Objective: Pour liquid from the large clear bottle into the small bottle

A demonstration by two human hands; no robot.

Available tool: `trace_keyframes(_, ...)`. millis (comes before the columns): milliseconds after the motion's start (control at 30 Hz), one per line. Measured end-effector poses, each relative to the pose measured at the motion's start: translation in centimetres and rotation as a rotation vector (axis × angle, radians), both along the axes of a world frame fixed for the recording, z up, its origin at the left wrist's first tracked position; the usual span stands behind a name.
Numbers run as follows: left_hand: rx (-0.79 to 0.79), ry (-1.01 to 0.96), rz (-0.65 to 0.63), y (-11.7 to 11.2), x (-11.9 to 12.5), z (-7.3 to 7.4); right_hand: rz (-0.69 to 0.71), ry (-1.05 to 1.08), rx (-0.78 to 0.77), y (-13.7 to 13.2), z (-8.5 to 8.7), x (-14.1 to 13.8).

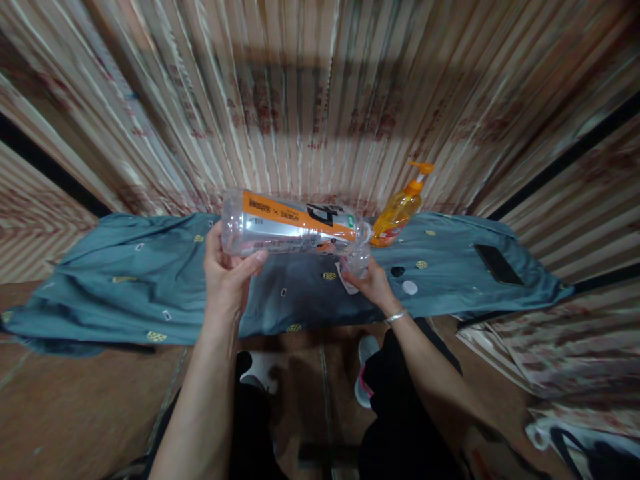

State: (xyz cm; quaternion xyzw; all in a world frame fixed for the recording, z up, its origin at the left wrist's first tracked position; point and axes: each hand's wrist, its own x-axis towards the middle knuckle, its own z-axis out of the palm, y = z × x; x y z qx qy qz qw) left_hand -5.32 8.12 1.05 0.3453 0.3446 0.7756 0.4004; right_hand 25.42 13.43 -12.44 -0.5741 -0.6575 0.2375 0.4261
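Observation:
A large clear plastic bottle (295, 223) with an orange and silver label lies sideways in the air above the cloth, its mouth pointing right. My left hand (231, 267) is wrapped round its base end, thumb on the near side. Under the bottle's mouth, my right hand (370, 283) grips a small clear plastic container (358, 260); the mouth and the container touch or nearly touch. I cannot tell whether any liquid passes between them. Just beyond the mouth stands a pump bottle (399, 213) of orange-yellow liquid, looking tilted in this view.
A teal patterned cloth (125, 287) covers the narrow table. On it lie a dark phone (497, 264), a white round cap (410, 287), a small black object (397, 271) and a pale flat piece (349, 280) partly behind my right hand. A striped curtain (300, 100) hangs behind.

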Motion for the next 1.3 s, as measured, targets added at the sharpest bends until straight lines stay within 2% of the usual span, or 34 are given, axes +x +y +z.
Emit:
trace_keyframes(333,0.021,0.038,-0.009,0.18,-0.11,-0.43,-0.016,0.041,0.012,-0.02,-0.10,-0.23)
trace_keyframes(667,0.007,-0.012,0.008,0.09,0.22,-0.03,-0.011,0.001,0.011,0.06,-0.25,0.00)
trace_keyframes(933,0.019,0.053,-0.012,0.16,-0.16,-0.55,-0.002,0.011,0.044,-0.03,0.08,-0.26)
trace_keyframes(1300,0.022,0.029,-0.006,0.06,0.13,-0.03,0.008,0.013,0.037,0.10,-0.18,0.02)
